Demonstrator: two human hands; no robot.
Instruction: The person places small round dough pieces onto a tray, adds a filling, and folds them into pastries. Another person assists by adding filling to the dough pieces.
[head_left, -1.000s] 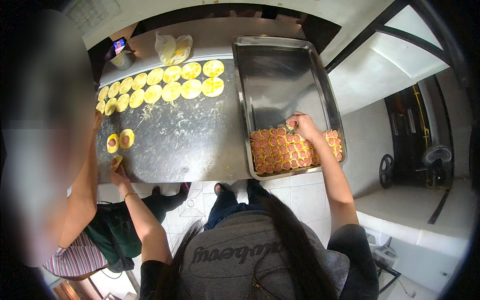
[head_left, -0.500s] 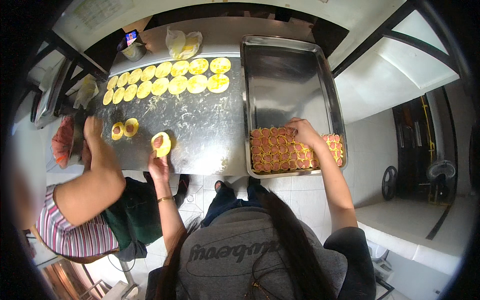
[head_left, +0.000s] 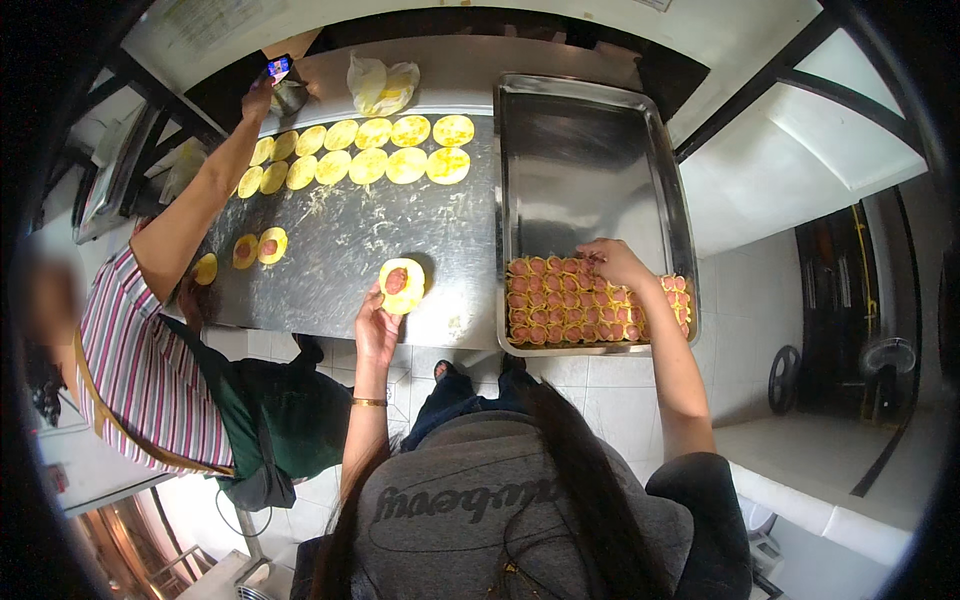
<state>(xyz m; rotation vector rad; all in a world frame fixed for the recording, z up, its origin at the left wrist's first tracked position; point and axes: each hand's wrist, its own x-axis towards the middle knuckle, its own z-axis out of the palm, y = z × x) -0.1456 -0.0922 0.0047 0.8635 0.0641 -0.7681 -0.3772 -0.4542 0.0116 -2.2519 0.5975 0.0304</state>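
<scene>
One yellow round [head_left: 407,287] seems pinched in left hand [head_left: 376,328].

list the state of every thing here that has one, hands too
Left hand: holding a wrapper
Held yellow wrapper: unfolded, pink filling on it
Right hand: at the dumplings, whether gripping one unclear
Open-topped dumplings: filled, packed together
Metal tray: partly filled
Rows of yellow wrappers: flat, unfilled
Plastic bag: crumpled
Phone: screen lit

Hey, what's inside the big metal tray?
Rows of yellow-edged meat rolls line the near end of the tray. The right hand and forearm cover part; what's beneath can't be seen.
</scene>
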